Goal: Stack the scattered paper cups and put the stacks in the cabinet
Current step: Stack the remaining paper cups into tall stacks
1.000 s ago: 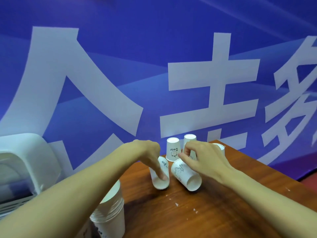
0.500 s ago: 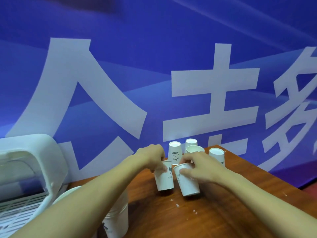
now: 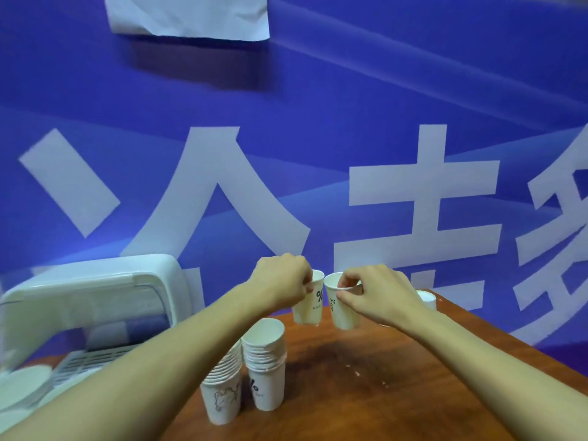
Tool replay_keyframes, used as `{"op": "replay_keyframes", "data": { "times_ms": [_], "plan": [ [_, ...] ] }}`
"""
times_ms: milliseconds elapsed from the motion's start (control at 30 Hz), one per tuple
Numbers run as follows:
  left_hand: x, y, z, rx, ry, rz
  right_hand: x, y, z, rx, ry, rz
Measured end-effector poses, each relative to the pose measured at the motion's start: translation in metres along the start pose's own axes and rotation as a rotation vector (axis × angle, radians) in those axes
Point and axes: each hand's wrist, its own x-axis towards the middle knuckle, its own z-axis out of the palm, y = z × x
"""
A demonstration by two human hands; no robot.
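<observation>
Your L hand [image 3: 280,281] has its fingers curled on the rim of the % cup [image 3: 310,308], a white paper cup w/ a black "%" print, pinching it at the top. The cup hangs upright, mouth up, off the wooden table [image 3: 397,377]. Your R hand [image 3: 378,294] pinches the rim of the Hi cup [image 3: 342,310], thumb on the outer wall and fingertips over the lip. That cup is also upright and off the table. The 2 cups hang side by side, % cup on the left. Their rims touch or v. nearly touch; can't tell which.

Below your L forearm, 2 stacks of nested cups stand upright on the table, just beside each other. The left stack [image 3: 222,396] has a line drawing on its bottom cup and its top is partly hidden by your arm. The right stack [image 3: 265,370] has a "%" on its bottom cup. A lone cup [image 3: 426,299] peeks out behind your R hand near the table's far edge; can't tell which way up.

The cabinet [image 3: 95,281], white plastic w/ a curved cover, sits left of the table, well apart from both held cups. A slatted rack [image 3: 86,361] shows under the cover. White round shapes at the lower left are too blurred to name. Behind everything is a blue banner [image 3: 318,122] w/ big white characters, and a paper sheet [image 3: 191,14] is stuck at its top.
</observation>
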Motion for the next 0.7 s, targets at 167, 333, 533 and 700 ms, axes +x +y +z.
{"op": "replay_keyframes", "data": {
  "times_ms": [167, 333, 533, 700],
  "plan": [
    [-0.037, -0.02, -0.03, 0.037, 0.087, -0.05, -0.012, -0.036, -0.021, 0.036, 0.041, -0.073],
    [-0.066, -0.044, -0.059, 0.009, 0.199, -0.09, -0.012, -0.063, -0.039, 0.109, 0.081, -0.114],
    [-0.096, -0.07, -0.072, 0.035, 0.254, -0.124, -0.011, -0.087, -0.04, 0.162, 0.059, -0.172],
    [-0.114, -0.077, -0.064, 0.057, 0.181, -0.151, -0.008, -0.096, -0.035, 0.186, 0.032, -0.201]
  ]
}}
